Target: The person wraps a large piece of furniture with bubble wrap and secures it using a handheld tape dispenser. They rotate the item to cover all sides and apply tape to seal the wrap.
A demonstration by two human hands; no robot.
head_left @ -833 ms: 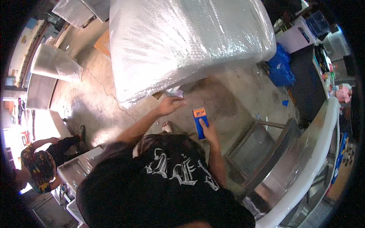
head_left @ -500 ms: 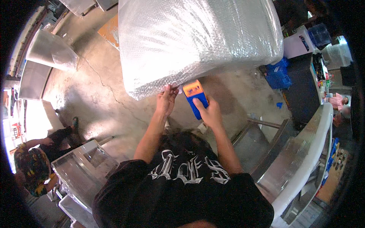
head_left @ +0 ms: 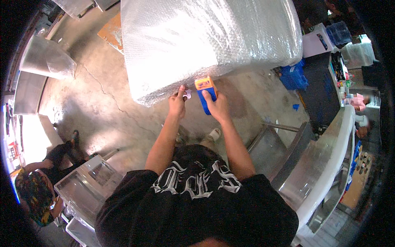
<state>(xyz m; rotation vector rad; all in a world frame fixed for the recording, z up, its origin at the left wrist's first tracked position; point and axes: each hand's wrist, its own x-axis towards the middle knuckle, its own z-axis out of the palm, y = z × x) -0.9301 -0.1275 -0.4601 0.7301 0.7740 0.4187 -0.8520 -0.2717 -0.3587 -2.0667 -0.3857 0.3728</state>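
Right hand [head_left: 218, 108] gripping blue device [head_left: 205, 88], orange end [head_left: 203, 83] pointing forward, long axis leaning left, left hand [head_left: 177, 105], grip unclear

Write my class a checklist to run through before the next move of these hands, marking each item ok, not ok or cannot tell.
1. Hold on the blue-and-orange tool: ok, the right hand grips it, thumb on top.
2. Tool touching the bubble-wrapped bundle: cannot tell; its orange end is at the bundle's near edge.
3. Left hand pinching the wrap: cannot tell; its fingers are at the near edge, details too small.
4. Right shoe apart from the bundle: ok.
5. Floor free of scraps: not ok, a blue scrap lies off to the right.
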